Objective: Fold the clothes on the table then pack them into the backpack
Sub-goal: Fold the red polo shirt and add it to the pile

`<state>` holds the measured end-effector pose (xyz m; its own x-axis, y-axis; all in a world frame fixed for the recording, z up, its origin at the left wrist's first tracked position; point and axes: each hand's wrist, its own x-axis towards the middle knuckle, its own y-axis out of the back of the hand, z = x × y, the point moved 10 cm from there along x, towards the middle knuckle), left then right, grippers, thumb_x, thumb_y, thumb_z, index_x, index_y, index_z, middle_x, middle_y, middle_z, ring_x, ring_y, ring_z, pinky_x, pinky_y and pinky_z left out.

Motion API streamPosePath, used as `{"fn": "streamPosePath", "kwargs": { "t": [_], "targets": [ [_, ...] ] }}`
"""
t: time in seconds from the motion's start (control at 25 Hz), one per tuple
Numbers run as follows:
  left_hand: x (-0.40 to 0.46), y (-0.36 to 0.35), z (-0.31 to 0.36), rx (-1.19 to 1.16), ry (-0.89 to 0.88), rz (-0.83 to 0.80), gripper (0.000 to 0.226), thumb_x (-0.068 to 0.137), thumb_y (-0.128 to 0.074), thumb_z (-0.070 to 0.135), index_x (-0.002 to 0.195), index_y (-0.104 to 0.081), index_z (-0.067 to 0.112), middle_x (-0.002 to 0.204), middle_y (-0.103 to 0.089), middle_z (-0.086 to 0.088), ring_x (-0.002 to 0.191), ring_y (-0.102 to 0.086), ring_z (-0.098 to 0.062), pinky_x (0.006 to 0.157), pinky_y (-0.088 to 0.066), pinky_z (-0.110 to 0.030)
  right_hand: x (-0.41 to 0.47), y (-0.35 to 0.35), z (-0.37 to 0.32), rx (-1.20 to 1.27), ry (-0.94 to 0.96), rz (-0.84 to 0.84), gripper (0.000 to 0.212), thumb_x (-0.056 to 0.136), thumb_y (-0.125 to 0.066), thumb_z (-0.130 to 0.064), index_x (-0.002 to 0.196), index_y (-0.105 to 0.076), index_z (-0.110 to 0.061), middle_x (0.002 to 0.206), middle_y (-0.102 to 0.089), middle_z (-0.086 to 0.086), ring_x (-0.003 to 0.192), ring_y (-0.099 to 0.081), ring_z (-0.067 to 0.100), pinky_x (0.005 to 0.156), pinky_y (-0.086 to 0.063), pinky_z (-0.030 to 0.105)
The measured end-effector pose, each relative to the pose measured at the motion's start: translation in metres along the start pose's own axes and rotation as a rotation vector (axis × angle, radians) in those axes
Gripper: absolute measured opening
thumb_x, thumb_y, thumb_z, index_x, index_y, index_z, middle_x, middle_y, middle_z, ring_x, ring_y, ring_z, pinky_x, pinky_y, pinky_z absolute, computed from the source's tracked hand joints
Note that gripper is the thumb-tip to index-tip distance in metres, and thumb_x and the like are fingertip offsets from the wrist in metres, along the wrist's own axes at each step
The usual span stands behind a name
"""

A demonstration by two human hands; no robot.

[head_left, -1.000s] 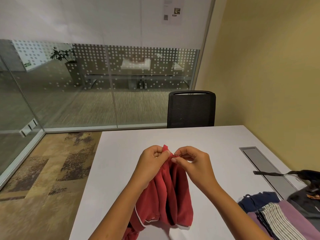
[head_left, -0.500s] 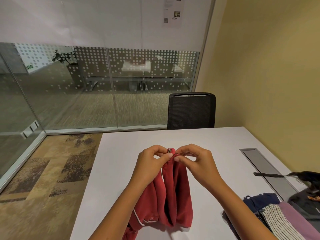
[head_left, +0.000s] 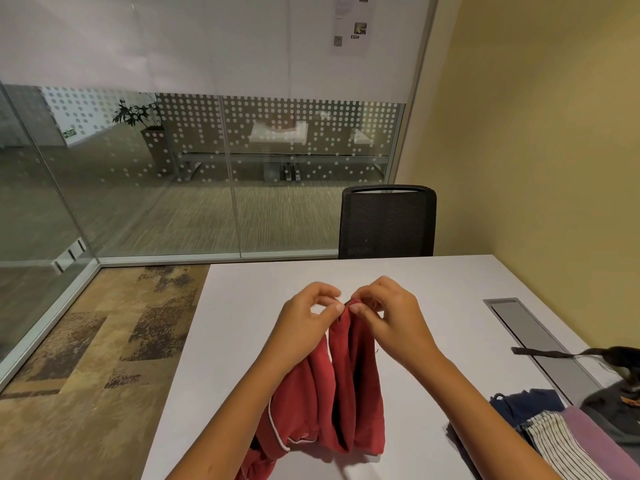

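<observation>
At centre frame, a red garment [head_left: 341,393] with thin white piping hangs in loose folds from its top edge, which your left hand [head_left: 304,323] and right hand [head_left: 388,320] pinch close together; its lower part rests bunched on the white table [head_left: 242,341]. At lower right lies a pile of clothes: a navy piece [head_left: 530,403], a striped piece [head_left: 561,445] and a mauve piece [head_left: 602,441], overlapping. At the right edge sits a dark backpack [head_left: 620,407], one strap [head_left: 540,352] stretched leftward across the table.
</observation>
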<state>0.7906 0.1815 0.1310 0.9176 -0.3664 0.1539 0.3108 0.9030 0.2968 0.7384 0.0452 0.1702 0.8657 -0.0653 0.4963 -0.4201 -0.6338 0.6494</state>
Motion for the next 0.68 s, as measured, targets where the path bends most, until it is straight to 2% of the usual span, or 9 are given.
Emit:
{"fn": "streamPosePath", "kwargs": {
  "t": [0.08, 0.16, 0.28, 0.32, 0.4, 0.44, 0.52, 0.6, 0.68],
  "targets": [
    [0.013, 0.025, -0.006, 0.057, 0.025, 0.057, 0.021, 0.08, -0.075, 0.025, 0.098, -0.065, 0.023, 0.081, -0.063, 0.009, 0.07, -0.056, -0.01, 0.065, -0.041, -0.015, 0.011, 0.015, 0.016, -0.043, -0.041, 0.072, 0.003, 0.085, -0.068, -0.01, 0.084, -0.066, -0.012, 0.084, -0.056, -0.001, 0.074, -0.054, 0.012, 0.067, -0.039, 0.017],
    [0.027, 0.058, -0.018, 0.211, 0.088, 0.018, 0.028, 0.075, -0.081, 0.026, 0.097, -0.066, 0.02, 0.079, -0.058, 0.005, 0.067, -0.051, -0.01, 0.057, -0.037, -0.015, 0.025, 0.044, 0.051, -0.054, -0.168, 0.18, 0.001, 0.085, -0.065, -0.008, 0.085, -0.066, -0.009, 0.089, -0.059, 0.004, 0.077, -0.055, 0.018, 0.07, -0.036, 0.021],
    [0.039, 0.116, -0.04, 0.304, 0.212, -0.113, 0.025, 0.073, -0.082, 0.016, 0.093, -0.068, 0.015, 0.079, -0.056, -0.002, 0.068, -0.05, -0.013, 0.057, -0.036, -0.021, 0.039, 0.094, 0.118, -0.016, -0.381, 0.298, 0.004, 0.087, -0.061, -0.009, 0.09, -0.064, -0.009, 0.091, -0.068, 0.014, 0.076, -0.064, 0.024, 0.075, -0.049, 0.03],
    [0.042, 0.134, -0.048, 0.321, 0.236, -0.149, 0.022, 0.072, -0.082, 0.011, 0.09, -0.069, 0.013, 0.078, -0.057, -0.004, 0.071, -0.051, -0.015, 0.06, -0.039, -0.022, 0.042, 0.109, 0.135, -0.012, -0.422, 0.32, 0.006, 0.087, -0.059, -0.008, 0.091, -0.063, -0.01, 0.087, -0.069, 0.015, 0.071, -0.066, 0.02, 0.076, -0.054, 0.03],
    [0.048, 0.166, -0.059, 0.458, 0.248, -0.193, 0.021, 0.071, -0.082, 0.004, 0.087, -0.071, 0.014, 0.081, -0.063, -0.005, 0.075, -0.056, -0.016, 0.069, -0.044, -0.024, 0.05, 0.136, 0.153, -0.108, -0.436, 0.318, 0.013, 0.085, -0.057, -0.004, 0.096, -0.065, -0.006, 0.083, -0.069, 0.016, 0.061, -0.065, 0.001, 0.071, -0.051, 0.013],
    [0.052, 0.183, -0.065, 0.566, 0.243, -0.177, 0.022, 0.071, -0.081, 0.003, 0.085, -0.072, 0.016, 0.085, -0.068, -0.005, 0.079, -0.059, -0.017, 0.073, -0.046, -0.026, 0.055, 0.147, 0.157, -0.193, -0.418, 0.303, 0.019, 0.084, -0.057, -0.002, 0.1, -0.067, -0.002, 0.086, -0.07, 0.018, 0.065, -0.067, 0.002, 0.071, -0.049, 0.013],
    [0.06, 0.216, -0.069, 0.77, 0.214, -0.051, 0.023, 0.07, -0.081, 0.003, 0.085, -0.073, 0.018, 0.09, -0.072, -0.005, 0.086, -0.064, -0.02, 0.079, -0.046, -0.029, 0.064, 0.168, 0.161, -0.356, -0.365, 0.274, 0.029, 0.079, -0.06, 0.002, 0.107, -0.068, 0.001, 0.096, -0.069, 0.025, 0.087, -0.067, 0.028, 0.08, -0.046, 0.029],
    [0.064, 0.243, -0.064, 0.923, 0.188, 0.087, 0.024, 0.071, -0.08, 0.001, 0.092, -0.075, 0.01, 0.093, -0.072, -0.012, 0.091, -0.065, -0.027, 0.08, -0.045, -0.03, 0.072, 0.185, 0.169, -0.491, -0.337, 0.228, 0.029, 0.077, -0.063, -0.001, 0.104, -0.071, 0.002, 0.094, -0.066, 0.029, 0.088, -0.062, 0.04, 0.077, -0.044, 0.036],
    [0.067, 0.265, -0.051, 1.017, 0.162, 0.201, 0.024, 0.073, -0.078, 0.0, 0.096, -0.074, 0.003, 0.095, -0.071, -0.02, 0.093, -0.065, -0.032, 0.08, -0.045, -0.033, 0.076, 0.203, 0.182, -0.567, -0.347, 0.188, 0.03, 0.073, -0.059, -0.014, 0.093, -0.073, 0.004, 0.085, -0.067, 0.029, 0.081, -0.062, 0.042, 0.069, -0.043, 0.037]
  ]
}}
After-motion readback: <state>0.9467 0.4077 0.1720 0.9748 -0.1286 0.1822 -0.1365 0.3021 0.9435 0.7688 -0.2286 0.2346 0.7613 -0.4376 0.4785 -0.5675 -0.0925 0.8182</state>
